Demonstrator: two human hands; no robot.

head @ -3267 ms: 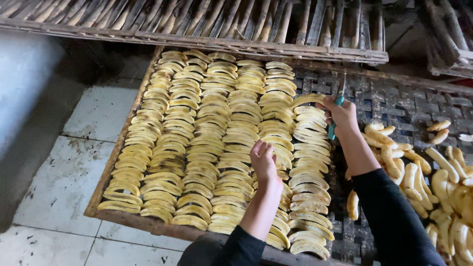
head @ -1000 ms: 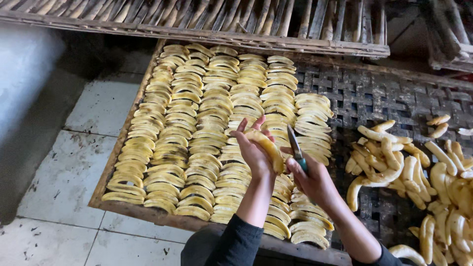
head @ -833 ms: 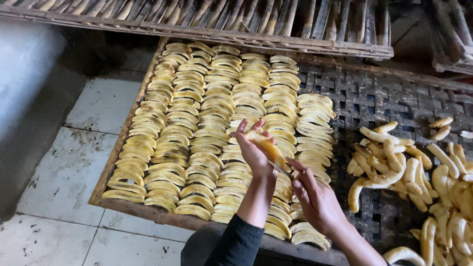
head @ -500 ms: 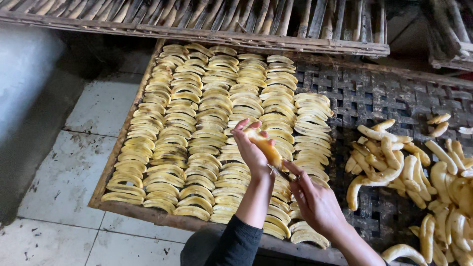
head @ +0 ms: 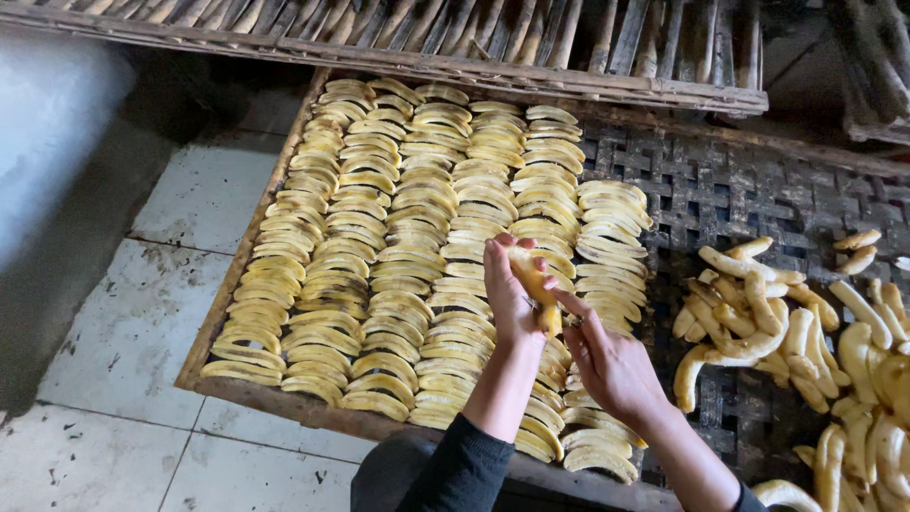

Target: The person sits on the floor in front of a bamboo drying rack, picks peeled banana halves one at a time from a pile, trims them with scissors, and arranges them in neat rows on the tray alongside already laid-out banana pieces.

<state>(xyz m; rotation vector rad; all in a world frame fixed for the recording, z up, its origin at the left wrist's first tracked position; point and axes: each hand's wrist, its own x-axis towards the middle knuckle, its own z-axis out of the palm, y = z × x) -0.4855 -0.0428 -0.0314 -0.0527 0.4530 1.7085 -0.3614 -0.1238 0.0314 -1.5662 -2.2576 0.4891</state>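
Observation:
My left hand (head: 507, 305) is raised over the tray and grips a peeled yellow banana (head: 534, 283) held upright. My right hand (head: 614, 368) is just to its right, fingertips touching the banana's lower end. It holds a small knife (head: 570, 322), of which only a sliver shows. Under both hands lie several rows of long banana slices (head: 398, 237), overlapped on a woven tray with a wooden frame (head: 245, 254).
A heap of whole peeled bananas (head: 758, 313) lies on the dark woven mat (head: 720, 190) to the right, with more at the right edge. A slatted bamboo rack (head: 531, 47) runs across the top. Grey floor tiles (head: 123, 332) lie to the left.
My right hand has closed in on the banana's lower end and the knife has dropped mostly out of sight. My left hand has kept the banana in about the same place.

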